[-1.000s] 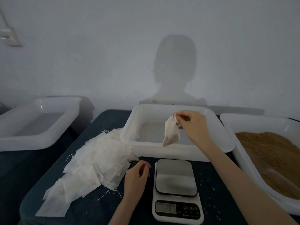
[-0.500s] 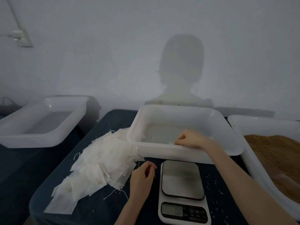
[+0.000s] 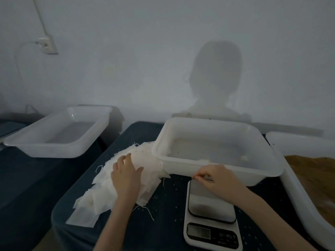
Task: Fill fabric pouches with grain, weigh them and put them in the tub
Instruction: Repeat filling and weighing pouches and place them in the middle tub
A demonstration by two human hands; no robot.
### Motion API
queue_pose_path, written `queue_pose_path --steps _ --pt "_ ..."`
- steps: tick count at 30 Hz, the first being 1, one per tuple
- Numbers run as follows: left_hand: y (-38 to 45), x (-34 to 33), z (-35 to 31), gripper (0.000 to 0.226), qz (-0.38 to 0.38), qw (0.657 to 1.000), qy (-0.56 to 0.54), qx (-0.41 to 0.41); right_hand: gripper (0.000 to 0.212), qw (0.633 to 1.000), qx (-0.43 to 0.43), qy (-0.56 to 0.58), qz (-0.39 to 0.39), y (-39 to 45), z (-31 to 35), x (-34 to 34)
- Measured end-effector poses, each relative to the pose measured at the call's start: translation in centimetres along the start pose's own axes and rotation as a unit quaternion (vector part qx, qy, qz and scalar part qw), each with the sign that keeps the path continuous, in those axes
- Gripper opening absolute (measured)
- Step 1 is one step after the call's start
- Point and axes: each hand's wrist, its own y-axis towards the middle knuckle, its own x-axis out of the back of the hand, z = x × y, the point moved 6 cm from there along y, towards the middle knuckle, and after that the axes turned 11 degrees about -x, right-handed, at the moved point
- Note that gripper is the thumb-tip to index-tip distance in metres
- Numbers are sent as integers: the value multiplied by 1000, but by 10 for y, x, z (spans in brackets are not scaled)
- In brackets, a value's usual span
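I judge it early: my left hand (image 3: 126,175) lies flat and spread on the left heap of empty white fabric pouches (image 3: 116,185), right hand (image 3: 215,180) pinched shut near the white plastic tub (image 3: 208,171), holding what, I cannot tell.

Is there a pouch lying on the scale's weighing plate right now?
No. The scale has a bare plate; only the right hand reaches over its far edge, while the left hand rests on the pile of empty pouches.

Left hand (image 3: 126,175) flat on pouch pile (image 3: 116,187), right hand (image 3: 215,180) pinched above scale (image 3: 211,212), beside white tub (image 3: 217,171)
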Motion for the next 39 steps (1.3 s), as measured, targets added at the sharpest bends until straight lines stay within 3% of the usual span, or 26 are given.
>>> queue_pose_path --steps 2,4,8,14,20,25,27,30,34,39 --pt "8 -9 12 50 70 997 -17 23 17 1000 1 10 14 -7 1 -9" --pt "12 -12 17 37 81 995 -46 18 19 999 -6 18 30 -12 -2 -17" --pt "10 3 20 18 4 993 -119 17 22 999 -8 -6 46 -22 -7 -30" --pt "12 30 8 17 -51 975 -216 0 20 998 -7 39 52 -27 -6 -37" --pt "-2 35 -1 21 -18 901 -429 61 19 983 -35 165 72 -28 5 -39" --pt "-27 18 -43 17 70 843 -529 69 18 903 -90 406 106 -26 16 -33" --pt "-37 8 -63 16 89 832 -543 66 17 896 -78 425 101 -26 20 -30" --pt "-54 -5 -86 16 82 813 -569 91 24 918 -57 386 67 -32 24 -28" --pt "-73 -27 -105 21 85 773 -610 152 9 907 -121 402 -16 -38 3 -24" --pt "-82 -43 -122 31 138 802 -569 116 15 865 -176 469 1 -41 -23 -16"
